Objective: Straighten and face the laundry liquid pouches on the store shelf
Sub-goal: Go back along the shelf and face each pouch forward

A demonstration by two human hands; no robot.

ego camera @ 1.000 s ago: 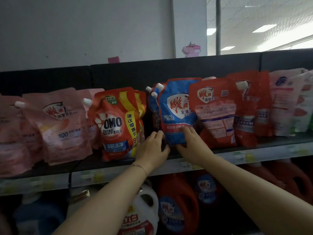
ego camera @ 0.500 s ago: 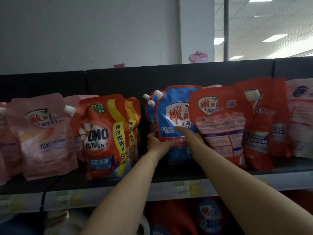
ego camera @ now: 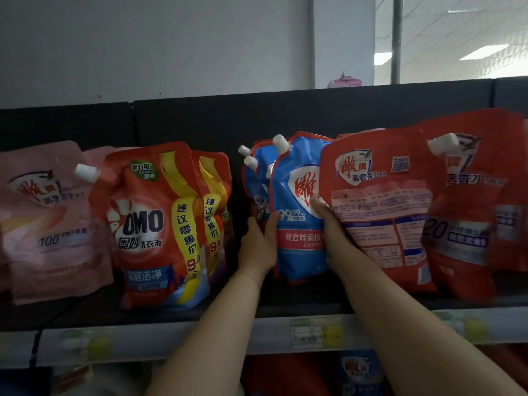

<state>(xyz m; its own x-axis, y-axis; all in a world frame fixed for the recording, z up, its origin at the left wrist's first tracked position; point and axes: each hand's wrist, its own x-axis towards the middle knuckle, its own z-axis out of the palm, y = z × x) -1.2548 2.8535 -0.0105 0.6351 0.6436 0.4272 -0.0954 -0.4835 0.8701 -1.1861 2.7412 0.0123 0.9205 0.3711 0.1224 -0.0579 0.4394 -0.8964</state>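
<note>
Upright at the middle of the shelf (ego camera: 300, 301), front turned outward: a blue pouch (ego camera: 298, 252), glossy and edged in red. On its face a white shield with red characters, "99.99" beneath, then a red band of white lettering lower down. White cap (ego camera: 281, 142) at the top left corner, slanting up and to the left. Some creasing near the top.

Gripped at its left edge by the left hand (ego camera: 258, 248), thumb laid across the front, fingers out of sight behind. Touched along its right side by the right hand (ego camera: 328, 232), fingertips up at the shield. Gripping or only pressing, cannot tell, the hand's far side hidden by the red pouch (ego camera: 380, 207).

Overlapped on the right by that red pouch, small print and a code square facing out. Just behind and to the left, other blue pouches (ego camera: 253, 181) with white caps. Further left, past a dark gap, an orange pouch (ego camera: 148, 224), then pink pouches (ego camera: 48, 224). Along the shelf front, a pale, blurred price strip (ego camera: 314, 330).
</note>
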